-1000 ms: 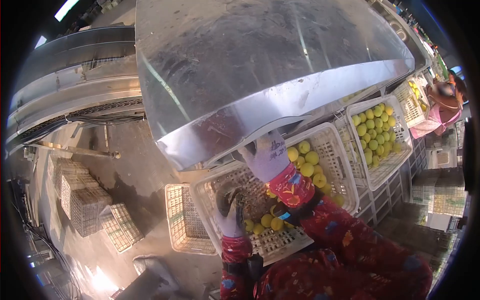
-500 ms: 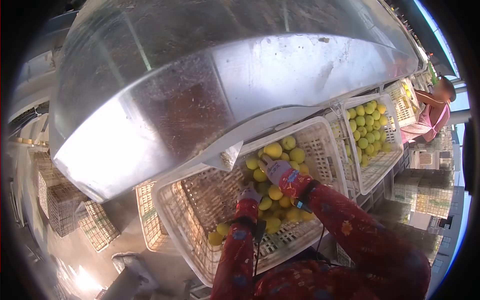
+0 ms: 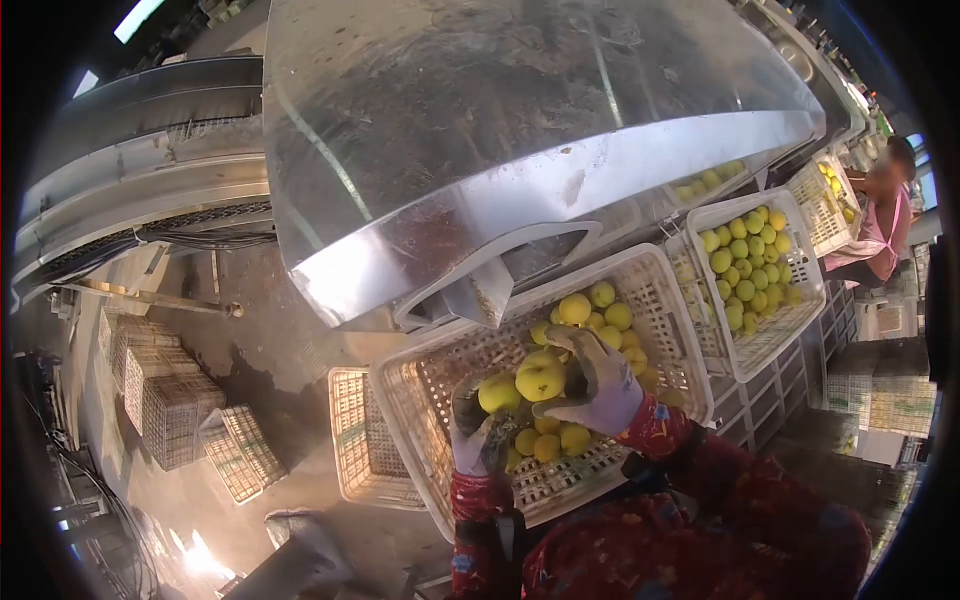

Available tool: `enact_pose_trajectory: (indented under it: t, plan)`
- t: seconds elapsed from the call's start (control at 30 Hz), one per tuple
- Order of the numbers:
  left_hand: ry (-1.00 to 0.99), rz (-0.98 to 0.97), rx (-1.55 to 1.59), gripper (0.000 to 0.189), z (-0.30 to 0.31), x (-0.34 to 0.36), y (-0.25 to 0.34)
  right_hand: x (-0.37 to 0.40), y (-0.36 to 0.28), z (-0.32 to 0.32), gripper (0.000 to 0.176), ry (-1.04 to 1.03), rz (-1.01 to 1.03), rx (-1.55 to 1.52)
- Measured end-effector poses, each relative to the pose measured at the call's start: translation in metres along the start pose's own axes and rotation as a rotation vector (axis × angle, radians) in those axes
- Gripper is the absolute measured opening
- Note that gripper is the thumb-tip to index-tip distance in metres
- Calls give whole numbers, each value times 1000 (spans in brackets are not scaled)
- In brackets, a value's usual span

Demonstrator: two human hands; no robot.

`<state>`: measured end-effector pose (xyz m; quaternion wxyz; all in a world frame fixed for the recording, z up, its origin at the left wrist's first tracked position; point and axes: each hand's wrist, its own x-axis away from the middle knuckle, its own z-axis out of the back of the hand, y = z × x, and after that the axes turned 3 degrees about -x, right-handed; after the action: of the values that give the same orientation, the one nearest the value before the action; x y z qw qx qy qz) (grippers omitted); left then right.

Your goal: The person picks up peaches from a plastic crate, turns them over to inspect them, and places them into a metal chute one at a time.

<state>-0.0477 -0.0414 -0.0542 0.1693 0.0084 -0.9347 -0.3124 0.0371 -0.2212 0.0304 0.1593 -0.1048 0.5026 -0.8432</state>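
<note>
My left hand (image 3: 478, 435), in a dirty pale glove, is closed on a yellow-green apple (image 3: 498, 393) above the large white plastic crate (image 3: 430, 512). My right hand (image 3: 605, 385), gloved too, grips a bigger yellow-green apple (image 3: 540, 376) between thumb and fingers. The two held apples are side by side, nearly touching. Under and beyond my hands, loose apples (image 3: 618, 316) lie in the crate's right part and near its front side. My right hand and sleeve hide some of them.
A metal machine hood (image 3: 520, 180) overhangs the crate's far side. To the right stands another crate (image 3: 735, 355) full of apples, with a co-worker (image 3: 880, 215) beyond. Stacked crates (image 3: 170, 405) stand on the floor at left; another crate (image 3: 350, 420) is beside mine.
Both hands have come up from the fruit pile, each now holding an apple. The view has shifted, showing more of the floor and the machinery on the left.
</note>
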Motion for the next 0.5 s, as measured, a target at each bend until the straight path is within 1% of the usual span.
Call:
enact_pose_trajectory:
  t: [0.03, 0.13, 0.17, 0.23, 0.27, 0.33, 0.4, 0.43, 0.5]
  plan:
    - [41, -8, -67, 54, -3, 4, 9, -2, -10, -1, 75, 31, 94, 82]
    - [38, -133, 31, 54, -30, 10, 35, -20, -25, -16, 76, 241, 117, 132]
    - [11, -159, 7, 56, -21, 10, 37, -35, -25, -21, 73, 319, 210, 201]
    - [47, -143, 3, 60, -24, 12, 50, -73, -27, -37, 70, 439, 233, 198]
    - [65, -132, 2, 62, -29, 13, 56, -96, -23, -44, 67, 418, 219, 282]
    - [72, -142, -28, 59, -40, 13, 68, -132, -19, -53, 63, 388, 194, 455]
    - [114, -128, -50, 58, -46, 14, 72, -110, -42, -31, 58, 364, 104, 149]
    - [82, -189, -88, 59, -51, 11, 74, -95, -52, -20, 56, 358, 62, -4]
    - [50, -269, -269, 61, -40, 0, 67, -59, -51, -15, 54, 212, 258, -47]
